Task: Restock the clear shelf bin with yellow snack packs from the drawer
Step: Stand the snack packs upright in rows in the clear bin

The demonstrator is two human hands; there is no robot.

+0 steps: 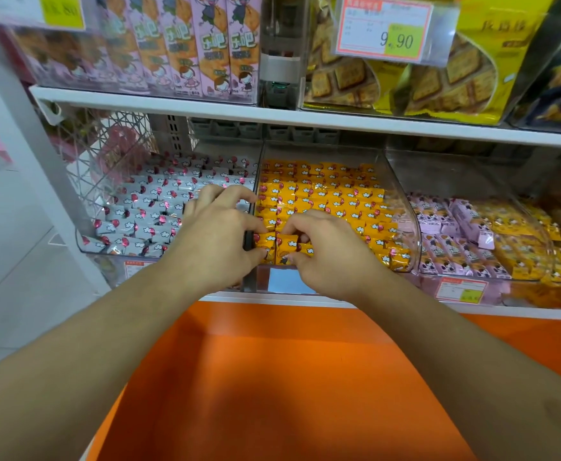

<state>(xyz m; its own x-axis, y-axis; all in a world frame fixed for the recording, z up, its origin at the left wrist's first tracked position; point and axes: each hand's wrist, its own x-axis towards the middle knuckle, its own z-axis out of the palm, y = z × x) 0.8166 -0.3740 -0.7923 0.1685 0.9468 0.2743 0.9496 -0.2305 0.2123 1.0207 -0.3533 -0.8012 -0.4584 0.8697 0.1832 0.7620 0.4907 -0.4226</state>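
Pinching yellow snack packs (325, 201) at the front of the clear shelf bin (402, 207), both hands work side by side at its near edge. The left hand (219, 227) curls thumb and fingers around a pack at the bin's front left corner, its outer fingers arched over the divider toward the bin of silver packs (146, 207) beside it. The right hand (325, 251) pinches a neighbouring pack (287, 247) just beside the left thumb. Beyond the fingertips, the bin holds neat rows of yellow packs almost to its back wall. Below the wrists lies the orange drawer (289, 377), its visible floor bare; whether more packs remain in it I cannot tell.

Risk sits mainly at the front lip. The two held packs stand at the very edge, and if pushed in crookedly or released too soon they could topple out into the drawer. Pressing too hard could buckle the tidy rows just past the fingers. The left hand's spread fingers could also nudge silver packs out of line, or drop a yellow one over the divider.
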